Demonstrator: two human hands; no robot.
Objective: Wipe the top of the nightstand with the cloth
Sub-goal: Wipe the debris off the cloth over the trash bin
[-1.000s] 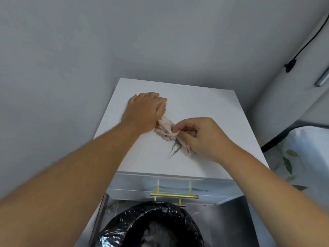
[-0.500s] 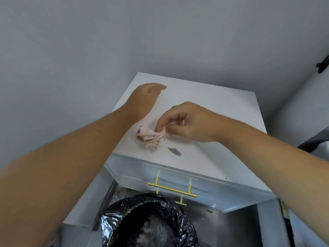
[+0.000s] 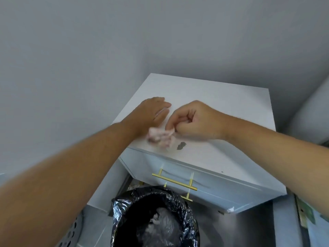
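Note:
The white nightstand [image 3: 222,104] stands against the grey wall, its top seen from above. A small crumpled pink cloth [image 3: 159,137] lies blurred near the top's front left edge. My right hand [image 3: 194,120] pinches one end of the cloth between thumb and fingers. My left hand [image 3: 153,111] rests flat, palm down, on the top just behind the cloth, fingers together and holding nothing. A dark smear [image 3: 181,145] marks the white top right of the cloth, near the front edge.
Below the top, the drawer front carries a brass bar handle [image 3: 174,181]. A bin lined with a black bag [image 3: 154,218] stands on the floor in front of the nightstand. A perforated grey panel [image 3: 71,234] is at the lower left.
My right hand has dragged the cloth leftward off the smear, toward the front left edge. The left hand let go of the cloth and flattened on the top. The view shifted left.

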